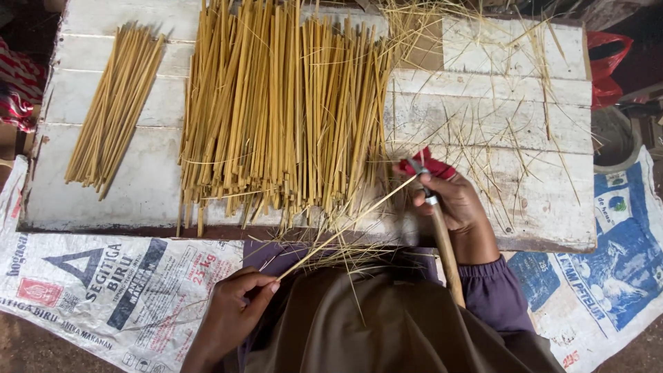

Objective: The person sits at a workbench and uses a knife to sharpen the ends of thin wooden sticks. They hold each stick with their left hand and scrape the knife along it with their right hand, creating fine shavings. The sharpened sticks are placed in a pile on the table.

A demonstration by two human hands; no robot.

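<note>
The left hand [238,297] sits low in the frame, left of centre — fingers curled, thumb and forefinger pinched shut, wrist bent inward. The right hand [452,204] lies right of centre, higher up, closed in a fist — its purple-sleeved forearm runs down toward the lower right.

Printed sacks [103,290], red plastic bag [606,65], perhaps a bucket [611,138].

Head view, steeply down, close over board [483,103]

knife blade [423,169] hidden by red cloth [427,164]
</note>
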